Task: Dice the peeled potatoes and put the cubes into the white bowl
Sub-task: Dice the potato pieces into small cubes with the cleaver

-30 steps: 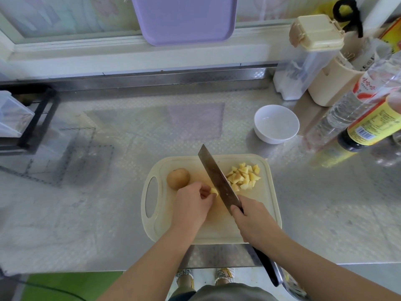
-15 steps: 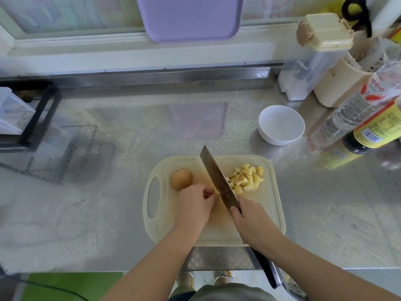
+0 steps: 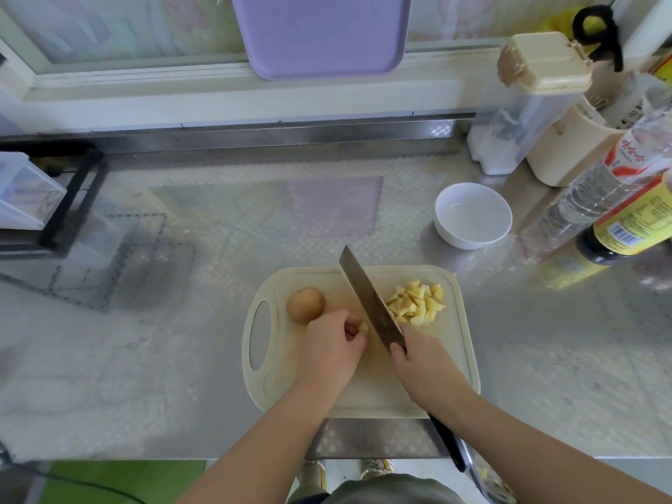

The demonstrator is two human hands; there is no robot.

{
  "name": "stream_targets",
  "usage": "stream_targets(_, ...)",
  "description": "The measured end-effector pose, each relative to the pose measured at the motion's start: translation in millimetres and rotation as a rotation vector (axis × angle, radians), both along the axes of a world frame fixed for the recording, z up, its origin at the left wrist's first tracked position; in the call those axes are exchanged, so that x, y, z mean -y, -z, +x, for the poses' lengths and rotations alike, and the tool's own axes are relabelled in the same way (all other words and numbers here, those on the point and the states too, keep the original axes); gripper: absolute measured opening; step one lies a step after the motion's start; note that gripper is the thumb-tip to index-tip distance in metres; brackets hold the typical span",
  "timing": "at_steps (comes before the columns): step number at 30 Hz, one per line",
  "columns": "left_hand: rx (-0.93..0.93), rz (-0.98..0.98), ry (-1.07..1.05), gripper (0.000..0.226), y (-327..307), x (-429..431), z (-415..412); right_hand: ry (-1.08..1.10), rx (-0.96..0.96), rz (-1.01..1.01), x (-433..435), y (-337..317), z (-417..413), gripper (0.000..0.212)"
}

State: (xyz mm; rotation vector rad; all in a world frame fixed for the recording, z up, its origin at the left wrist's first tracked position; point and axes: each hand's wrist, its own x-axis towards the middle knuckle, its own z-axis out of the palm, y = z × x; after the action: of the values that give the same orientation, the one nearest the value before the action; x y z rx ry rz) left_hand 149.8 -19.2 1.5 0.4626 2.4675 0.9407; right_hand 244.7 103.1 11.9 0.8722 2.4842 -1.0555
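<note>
On the cream cutting board [image 3: 458, 343] lies a whole round potato [image 3: 304, 304] at the left and a pile of yellow potato cubes [image 3: 416, 303] at the right. My left hand [image 3: 331, 349] pinches a small potato piece [image 3: 363, 326] against the board, just left of the blade. My right hand [image 3: 423, 365] grips the handle of a cleaver [image 3: 367, 300], whose blade runs diagonally between the piece and the cubes. The white bowl [image 3: 472, 215] stands empty beyond the board's far right corner.
Bottles [image 3: 625, 212], a cream utensil holder [image 3: 567, 147] and a clear lidded container [image 3: 516, 114] crowd the back right. A black rack [image 3: 69, 198] sits at the left. A purple tray [image 3: 320, 34] leans at the window. The steel counter's front edge runs just below the board.
The potato piece under my left hand has become smaller and the cube pile has grown slightly. Both hands stay in nearly the same place on the board.
</note>
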Motion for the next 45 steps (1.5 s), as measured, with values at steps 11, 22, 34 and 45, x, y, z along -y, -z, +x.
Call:
stream_targets(11, 0.028, 0.022, -0.071, 0.016, 1, 7, -9, -0.081, -0.019, 0.032, -8, -10, 18, 0.011)
stream_targets(22, -0.003, -0.015, -0.048, 0.005, -3, 5, -3, -0.023, -0.077, -0.019, 8, -2, 19, 0.008)
stream_targets(34, 0.014, -0.015, -0.073, 0.003, -1, 3, -4, 0.014, -0.072, -0.03, 17, 1, 16, 0.011)
stream_targets(45, 0.041, 0.011, -0.093, 0.006, 5, 3, -6, -0.123, 0.074, 0.032, 15, 2, -4, 0.024)
